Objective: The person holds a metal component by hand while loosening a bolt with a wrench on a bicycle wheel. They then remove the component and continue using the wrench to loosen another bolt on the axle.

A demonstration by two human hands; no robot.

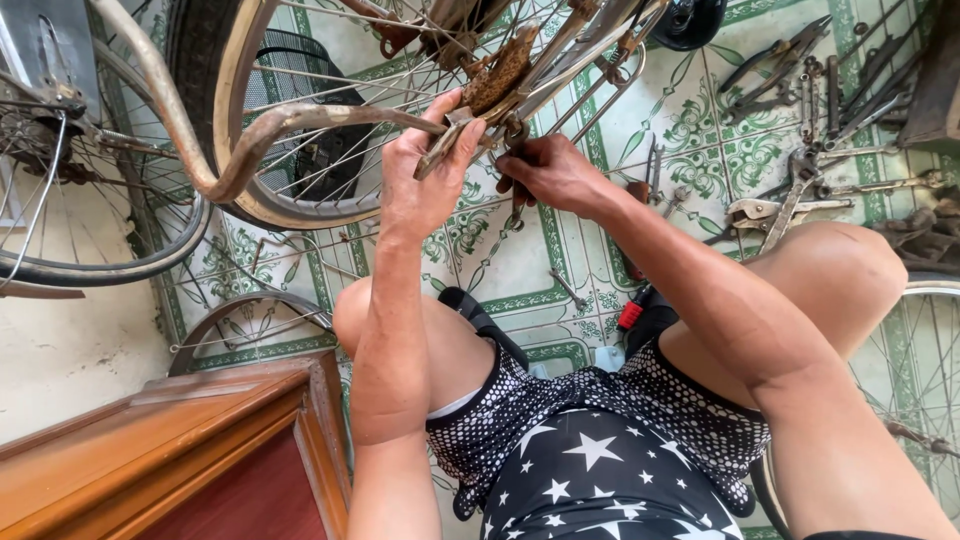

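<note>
Both hands' grip (487, 150) on rusty bracket (497, 75)

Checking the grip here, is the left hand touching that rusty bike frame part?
Touching. The head view shows the left hand with thumb and fingers wrapped around the rusty frame part.

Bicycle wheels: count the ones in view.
4, more may be hidden: one wheel by the left hand, one far left, one on the floor, one right.
</note>
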